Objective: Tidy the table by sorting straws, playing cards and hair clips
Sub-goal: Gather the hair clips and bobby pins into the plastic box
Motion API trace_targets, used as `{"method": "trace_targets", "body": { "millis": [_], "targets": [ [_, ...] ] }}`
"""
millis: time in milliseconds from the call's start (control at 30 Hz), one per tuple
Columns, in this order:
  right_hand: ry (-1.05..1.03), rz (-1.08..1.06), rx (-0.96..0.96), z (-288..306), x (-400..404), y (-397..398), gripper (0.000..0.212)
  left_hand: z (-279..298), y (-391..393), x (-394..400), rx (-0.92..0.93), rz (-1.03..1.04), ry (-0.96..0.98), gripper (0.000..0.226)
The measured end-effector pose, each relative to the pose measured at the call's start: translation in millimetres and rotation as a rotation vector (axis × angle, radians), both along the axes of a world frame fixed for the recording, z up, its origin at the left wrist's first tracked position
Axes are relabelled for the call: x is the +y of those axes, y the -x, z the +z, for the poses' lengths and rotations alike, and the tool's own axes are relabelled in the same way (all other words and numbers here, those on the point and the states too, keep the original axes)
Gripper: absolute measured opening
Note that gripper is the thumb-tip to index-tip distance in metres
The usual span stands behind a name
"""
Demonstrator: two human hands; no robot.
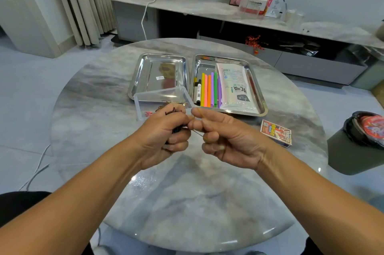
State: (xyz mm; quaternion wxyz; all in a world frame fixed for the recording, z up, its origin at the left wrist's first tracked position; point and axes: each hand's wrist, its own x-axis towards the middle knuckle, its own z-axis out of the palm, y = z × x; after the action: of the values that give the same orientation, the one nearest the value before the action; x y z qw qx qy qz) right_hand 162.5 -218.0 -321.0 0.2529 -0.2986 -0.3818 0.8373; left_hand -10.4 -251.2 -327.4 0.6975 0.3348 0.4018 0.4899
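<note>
Both hands meet above the middle of the round marble table (104,109). The left hand (164,136) is curled around a bunch of dark hair clips (173,112), whose ends stick out above the knuckles. The right hand (224,136) is closed as well, its thumb and forefinger pinching a thin rubber band (201,114) that runs across towards the clips. Just behind the hands stands a clear plastic box (158,93) with a few small things in it, among them something pink (148,113); what they are is hard to make out. Behind the box lie two steel trays side by side. The left tray (137,72) holds only a small sticker. The right tray (256,86) holds a row of coloured straws (208,90), a black-capped marker (198,90) beside them, and a sealed packet of straws (234,86). A box of playing cards (275,133) lies on the table to the right of the hands, near the edge. Off the table on the right stands a dark waste bin (351,151).
</note>
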Motion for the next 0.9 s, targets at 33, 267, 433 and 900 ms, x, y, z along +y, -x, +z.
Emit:
{"method": "trace_targets", "body": {
  "millis": [33,267,433,900],
  "targets": [
    [-0.003,-0.034,0.013,-1,-1,3,0.023,2,0,-1,0.084,0.010,-0.042,0.016],
    [-0.418,-0.264,-0.423,4,-1,6,0.024,-21,-10,-8,0.842,0.107,-0.323,0.032],
    [-0.772,-0.117,-0.703,-3,-6,4,0.036,-36,-21,-9,0.844,0.128,-0.308,0.081],
    [-1.088,0.162,-0.759,2,0,-7,0.029,-28,-19,-10,0.645,-0.135,-0.372,0.130]
  ]
}}
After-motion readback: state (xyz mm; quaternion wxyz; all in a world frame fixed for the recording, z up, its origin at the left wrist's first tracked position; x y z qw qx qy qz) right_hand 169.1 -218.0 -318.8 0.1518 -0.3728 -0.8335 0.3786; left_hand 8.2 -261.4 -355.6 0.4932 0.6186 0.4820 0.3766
